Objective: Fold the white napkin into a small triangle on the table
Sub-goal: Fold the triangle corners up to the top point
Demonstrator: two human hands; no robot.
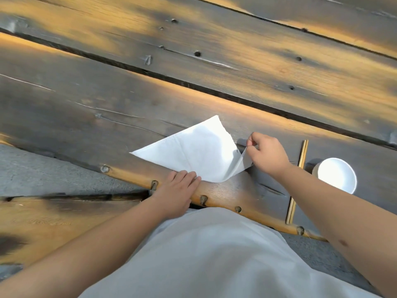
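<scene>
Close to the table's (107,117) near edge lies the napkin (193,153), a white triangle, wide bare planks beyond; left hand (175,193) flat, open, pressing its near edge; right hand (267,152) pinching the lifted right corner; chopsticks (297,181) and bowl (337,175) right.

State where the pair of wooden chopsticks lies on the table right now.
In the head view the pair of wooden chopsticks lies right of the white napkin, beside the round white bowl, partly under the right forearm.
</scene>
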